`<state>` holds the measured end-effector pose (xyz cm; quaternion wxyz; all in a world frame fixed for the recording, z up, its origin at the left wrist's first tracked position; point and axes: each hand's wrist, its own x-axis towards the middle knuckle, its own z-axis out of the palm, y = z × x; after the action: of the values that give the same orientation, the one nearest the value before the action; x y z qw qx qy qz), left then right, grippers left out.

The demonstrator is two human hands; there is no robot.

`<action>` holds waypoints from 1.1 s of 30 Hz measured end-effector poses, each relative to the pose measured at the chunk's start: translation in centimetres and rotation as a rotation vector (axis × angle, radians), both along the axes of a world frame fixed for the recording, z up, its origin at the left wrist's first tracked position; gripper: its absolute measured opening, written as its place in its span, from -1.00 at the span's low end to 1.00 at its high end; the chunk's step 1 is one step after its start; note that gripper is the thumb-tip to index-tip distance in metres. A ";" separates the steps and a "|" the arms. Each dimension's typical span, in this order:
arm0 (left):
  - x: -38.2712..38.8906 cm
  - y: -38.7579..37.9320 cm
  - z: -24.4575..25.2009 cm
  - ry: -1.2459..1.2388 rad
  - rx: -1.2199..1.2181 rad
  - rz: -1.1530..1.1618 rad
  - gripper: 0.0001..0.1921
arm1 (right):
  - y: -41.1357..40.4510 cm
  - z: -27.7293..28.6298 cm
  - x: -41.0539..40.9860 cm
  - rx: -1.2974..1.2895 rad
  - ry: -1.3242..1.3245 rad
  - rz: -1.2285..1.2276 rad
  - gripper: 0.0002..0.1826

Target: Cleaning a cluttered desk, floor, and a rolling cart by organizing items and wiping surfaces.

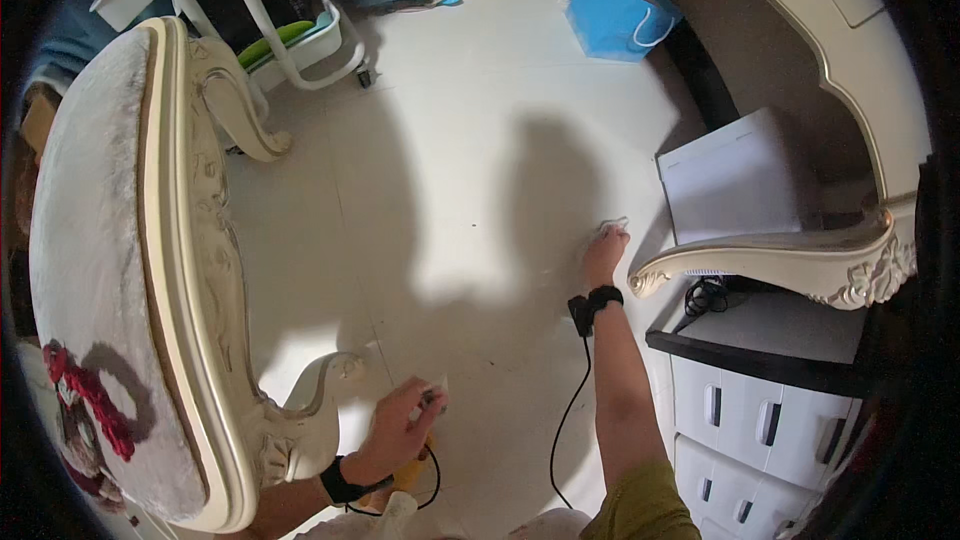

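My right hand is stretched forward, low over the pale tiled floor. Its fingers are closed on a crumpled whitish tissue or cloth, mostly hidden by the hand. The curled foot of a carved cream table leg stands just right of that wrist. My left hand is nearer my body, beside the foot of an upholstered bench. Between its thumb and fingers is a small bundle with dark and translucent parts; I cannot tell what it is. Both wrists wear black bands with cables.
On the left stands a cream carved bench with a plush seat and a red braided item. A white wheeled cart is behind it. To the right are a blue bag, a white box and white drawers.
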<state>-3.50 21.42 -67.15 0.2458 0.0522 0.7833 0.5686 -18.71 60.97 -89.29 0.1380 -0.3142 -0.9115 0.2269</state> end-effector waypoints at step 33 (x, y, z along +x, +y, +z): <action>0.5 -1.7 -0.1 0.228 -0.066 -0.136 -0.90 | -16.2 8.3 2.5 -0.386 -0.229 1.288 -0.71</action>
<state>-2.99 19.72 -67.22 0.1950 0.1612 0.8191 0.5148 -16.25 44.78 -81.03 -0.1806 0.2498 -0.8687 0.3877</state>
